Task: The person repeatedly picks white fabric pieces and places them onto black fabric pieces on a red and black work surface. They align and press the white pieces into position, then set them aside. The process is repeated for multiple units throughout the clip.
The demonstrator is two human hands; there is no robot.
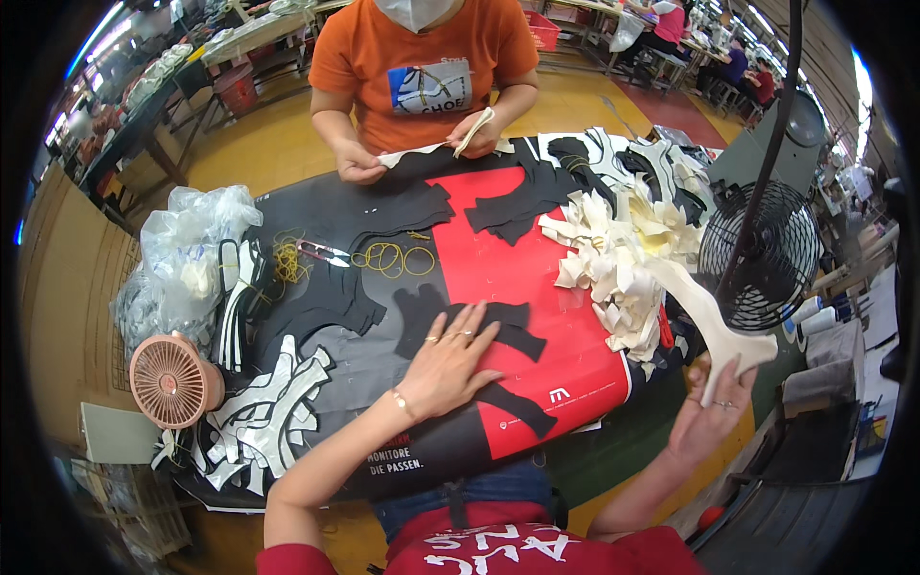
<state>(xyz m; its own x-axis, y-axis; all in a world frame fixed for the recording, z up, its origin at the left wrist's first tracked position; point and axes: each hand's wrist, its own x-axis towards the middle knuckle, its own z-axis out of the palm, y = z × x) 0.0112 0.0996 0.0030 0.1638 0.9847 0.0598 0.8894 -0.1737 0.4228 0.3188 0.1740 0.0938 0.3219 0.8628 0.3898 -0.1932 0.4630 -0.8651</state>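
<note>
A black cut piece (pixel 470 331) lies on the red sheet (pixel 522 278), near the sheet's left edge, and is pinned there by the left hand (pixel 450 364), which is spread flat with the fingers open. A cream cut piece (pixel 714 321) is gripped at its lower end by the right hand (pixel 714 407), closed around it, well off the red sheet's right edge. The step is judged to go best if the black piece is kept flat and unshifted under the palm while the cream piece is brought over it with outlines matched before any pressing. Two fans are seen: a pink fan (pixel 172 379) far left of the red sheet and a black fan (pixel 757 254) to its right. One pair of snips (pixel 326 253) and several yellow rubber bands (pixel 388 259), not clearly countable, lie just left of the sheet. A cream pile (pixel 613 259) sits on its right edge
</note>
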